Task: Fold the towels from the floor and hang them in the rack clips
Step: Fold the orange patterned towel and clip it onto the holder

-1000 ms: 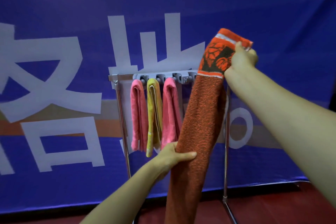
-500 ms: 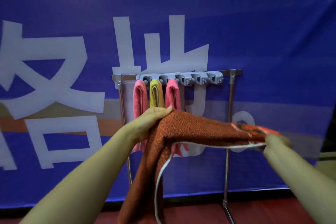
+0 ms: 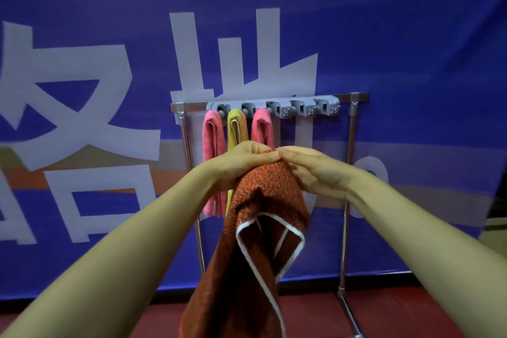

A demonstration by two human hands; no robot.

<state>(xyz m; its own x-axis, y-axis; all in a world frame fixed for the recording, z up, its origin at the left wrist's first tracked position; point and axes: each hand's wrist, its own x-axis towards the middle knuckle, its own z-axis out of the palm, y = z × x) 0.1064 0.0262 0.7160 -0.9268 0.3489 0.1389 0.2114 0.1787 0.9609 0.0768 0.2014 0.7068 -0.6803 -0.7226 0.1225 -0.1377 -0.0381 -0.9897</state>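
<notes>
My hands hide the orange towel's point(image 3: 263, 200) top fold. Its lower end runs off the bottom edge. It covers the third pink towel's point(image 3: 262, 126) bottom. Rack point(image 3: 352, 118) feet cut off.

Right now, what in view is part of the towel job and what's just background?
Job:
- orange towel, gripped at its top by left hand and right hand
- clip rack
- two pink towels and a yellow towel, already hung

Background:
- blue banner
- red floor
</notes>
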